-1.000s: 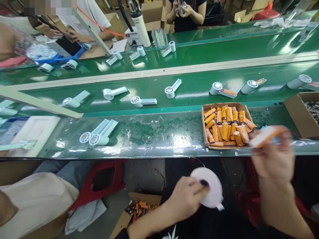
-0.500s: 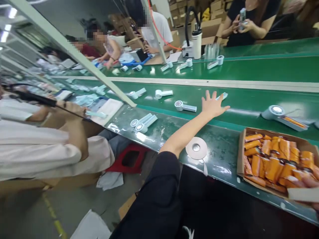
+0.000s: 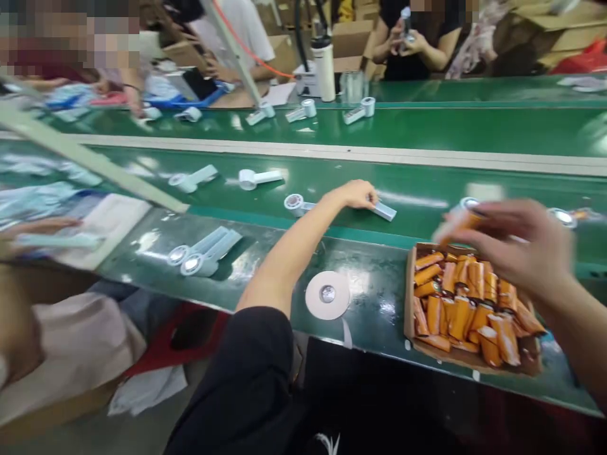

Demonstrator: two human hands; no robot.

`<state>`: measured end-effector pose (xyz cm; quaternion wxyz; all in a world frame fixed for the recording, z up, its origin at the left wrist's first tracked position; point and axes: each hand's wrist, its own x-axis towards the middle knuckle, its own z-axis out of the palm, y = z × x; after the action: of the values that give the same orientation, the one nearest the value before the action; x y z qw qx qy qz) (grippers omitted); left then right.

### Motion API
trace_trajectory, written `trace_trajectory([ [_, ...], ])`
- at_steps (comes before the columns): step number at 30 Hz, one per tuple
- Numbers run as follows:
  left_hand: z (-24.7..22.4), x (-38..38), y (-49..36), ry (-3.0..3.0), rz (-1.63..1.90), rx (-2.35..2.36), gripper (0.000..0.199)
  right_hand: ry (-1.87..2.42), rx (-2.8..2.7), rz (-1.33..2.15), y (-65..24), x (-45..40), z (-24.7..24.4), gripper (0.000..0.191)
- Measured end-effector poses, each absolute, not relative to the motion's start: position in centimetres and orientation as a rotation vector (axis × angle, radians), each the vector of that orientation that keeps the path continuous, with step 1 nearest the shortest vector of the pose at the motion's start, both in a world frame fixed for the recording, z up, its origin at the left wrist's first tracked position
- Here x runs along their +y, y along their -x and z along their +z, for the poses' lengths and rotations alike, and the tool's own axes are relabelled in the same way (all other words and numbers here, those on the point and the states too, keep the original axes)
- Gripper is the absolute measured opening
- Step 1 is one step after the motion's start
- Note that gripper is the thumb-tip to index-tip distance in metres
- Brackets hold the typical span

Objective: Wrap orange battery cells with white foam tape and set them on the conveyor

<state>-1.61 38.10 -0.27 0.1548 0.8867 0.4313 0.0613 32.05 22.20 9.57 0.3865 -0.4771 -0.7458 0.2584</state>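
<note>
- Since half a second ago, the left hand (image 3: 359, 194), then spread wide over the green belt (image 3: 417, 180), has curled in; the right hand (image 3: 526, 246) has risen from the near side of the carton (image 3: 409, 297).
- Left fingers grip the pale blue fan (image 3: 383, 211), its handle jutting past them toward the belt's near edge.
- Right fingers pinch an orange cell (image 3: 467, 221), blurred, above the carton's far edge.
- The tape roll (image 3: 313, 296) lies flat by the counter's (image 3: 379, 284) near edge, left of the carton.
</note>
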Motion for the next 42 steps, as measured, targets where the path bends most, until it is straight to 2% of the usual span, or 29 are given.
trace_trajectory([
  [4,0.4,38.6,1.8,-2.33,0.318,1.401,0.023,1.206,-2.144,0.65,-26.4,30.6,7.7,0.037],
  [7,0.6,37.8,1.0,-2.304,0.318,1.567,0.019,1.269,-2.37,0.572,-23.0,34.5,5.3,0.035],
  [14,0.4,37.3,-1.3,-2.25,0.289,1.633,0.012,1.443,-2.937,0.217,-21.7,34.5,4.6,0.045],
  [17,0.4,37.4,-1.8,-2.2,0.326,1.672,0.015,1.46,-2.986,0.205,-21.1,34.4,4.6,0.047],
  [22,0.2,37.2,-2.4,-2.139,0.371,1.717,0.019,1.443,-3.026,0.207,-18.9,34.3,3.4,0.037],
  [26,0.4,36.8,-3.1,-2.122,0.387,1.746,0.02,1.432,-3.025,0.291,-18.7,34.7,3.1,0.04],
  [30,0.5,36.2,-3.7,-2.132,0.406,1.761,0.022,1.37,-2.968,0.434,-23.3,34.9,4.2,0.048],
  [33,0.1,36.0,-4.0,-2.156,0.366,1.779,0.026,1.408,-2.613,0.368,-30.7,34.2,5.5,0.042],
  [37,0.0,35.8,-4.6,-2.219,0.311,1.765,0.03,1.788,-2.028,0.184,-42.6,32.9,6.3,0.041],
  [40,0.4,35.7,-5.3,-2.229,0.262,1.791,0.03,2.081,-1.887,0.363,-48.5,32.7,5.5,0.038],
  [42,0.6,35.6,-5.6,-2.222,0.244,1.813,0.03,2.117,-1.918,0.516,-50.0,32.8,4.6,0.033],
])
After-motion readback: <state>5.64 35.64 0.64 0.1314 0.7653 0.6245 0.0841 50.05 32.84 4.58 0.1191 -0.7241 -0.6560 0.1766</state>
